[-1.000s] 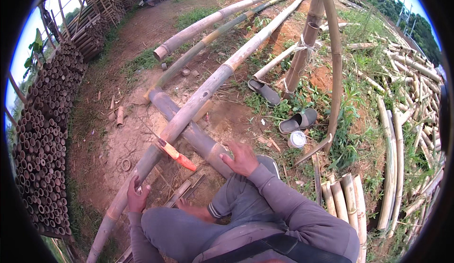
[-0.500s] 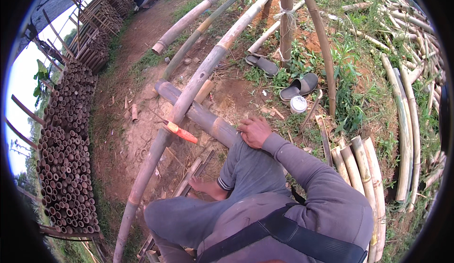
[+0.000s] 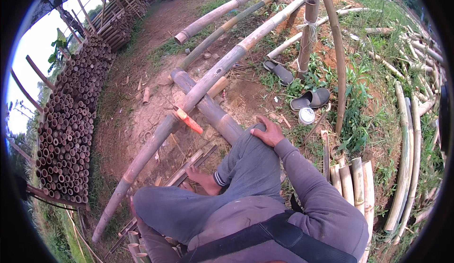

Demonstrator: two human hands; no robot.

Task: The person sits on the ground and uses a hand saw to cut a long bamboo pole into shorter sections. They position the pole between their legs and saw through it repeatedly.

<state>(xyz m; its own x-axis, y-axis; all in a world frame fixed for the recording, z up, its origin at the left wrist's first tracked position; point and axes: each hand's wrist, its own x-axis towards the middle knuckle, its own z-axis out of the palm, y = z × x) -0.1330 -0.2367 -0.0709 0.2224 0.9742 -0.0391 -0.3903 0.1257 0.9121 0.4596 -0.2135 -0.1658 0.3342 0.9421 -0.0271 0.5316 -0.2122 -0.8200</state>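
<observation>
My right hand [image 3: 267, 131] rests on my bent knee, its thumb and fingers apart and nothing in it. Only a sliver of my left hand [image 3: 132, 207] shows at the outer side of my other knee; its fingers are hidden. In front of me a long bamboo pole [image 3: 213, 77] slants across a thicker, darker bamboo piece [image 3: 221, 118] on the ground. Lying on the long pole, a tool with an orange handle [image 3: 190, 122] is touched by neither hand; its thin blade is hard to make out.
Cut bamboo tubes [image 3: 71, 135] are stacked at the left. Sandals [image 3: 309, 99] and a white-lidded cup [image 3: 306, 116] sit near an upright post [image 3: 308, 26]. Split bamboo lengths [image 3: 358, 185] stand at my right, with more poles [image 3: 404, 159] beyond.
The view has swung, shifting the scene. My right hand has loosened on the knee, its thumb now spread away from the fingers. A bit of my left hand has come into sight.
</observation>
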